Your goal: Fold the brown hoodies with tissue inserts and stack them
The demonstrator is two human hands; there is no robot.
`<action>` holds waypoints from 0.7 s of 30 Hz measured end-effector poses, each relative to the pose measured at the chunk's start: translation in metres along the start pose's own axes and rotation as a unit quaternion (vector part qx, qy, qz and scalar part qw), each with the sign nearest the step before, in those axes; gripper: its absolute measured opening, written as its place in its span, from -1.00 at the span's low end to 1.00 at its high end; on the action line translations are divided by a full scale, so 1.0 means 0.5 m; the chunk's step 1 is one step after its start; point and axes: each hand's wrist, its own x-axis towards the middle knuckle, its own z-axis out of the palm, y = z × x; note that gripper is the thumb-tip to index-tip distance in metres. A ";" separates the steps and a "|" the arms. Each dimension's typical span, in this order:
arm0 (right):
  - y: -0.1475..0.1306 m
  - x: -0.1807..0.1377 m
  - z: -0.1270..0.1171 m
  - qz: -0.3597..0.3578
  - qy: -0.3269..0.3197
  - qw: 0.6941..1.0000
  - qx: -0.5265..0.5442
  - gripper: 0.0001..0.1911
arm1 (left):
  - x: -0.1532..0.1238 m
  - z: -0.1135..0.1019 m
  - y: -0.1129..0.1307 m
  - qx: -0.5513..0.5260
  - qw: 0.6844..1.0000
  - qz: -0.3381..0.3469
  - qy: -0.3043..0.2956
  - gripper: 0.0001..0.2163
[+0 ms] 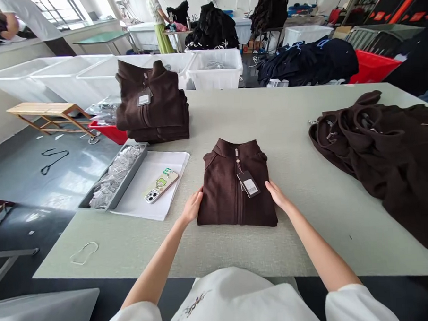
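A dark brown zip-up jacket (220, 193), folded into a neat rectangle, lies flat on the table in front of me with its stand collar away from me. From its zip pull hangs a black hang tag (248, 184) with a white label. My left hand (193, 205) grips the jacket's left edge. At the opposite edge, my right hand (276, 194) holds on, level with the tag. The fingertips of both hands are partly hidden by the fabric. Behind and to the left stands a stack of folded brown jackets (155, 108), the top one tagged.
Unfolded brown jackets (387, 143) are heaped on the table's right side. A phone (161, 185) lies on white paper (166, 205) beside a grey tray (112, 200) of small white packets. White bins (215, 77) stand beyond the table (275, 252); another person (158, 21) stands farther back.
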 end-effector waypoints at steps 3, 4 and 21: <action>-0.049 -0.004 0.011 0.067 -0.016 0.992 0.104 -0.40 | 0.009 -0.001 0.030 -0.082 0.993 -0.079 -0.040 -0.48; -0.066 0.001 0.017 0.094 -0.027 0.986 0.132 -0.40 | 0.020 0.007 0.044 -0.103 0.989 -0.099 -0.046 -0.48; -0.087 -0.092 0.036 0.347 -0.139 0.896 0.239 -0.61 | -0.075 0.011 0.057 -0.300 0.893 -0.318 -0.106 -0.59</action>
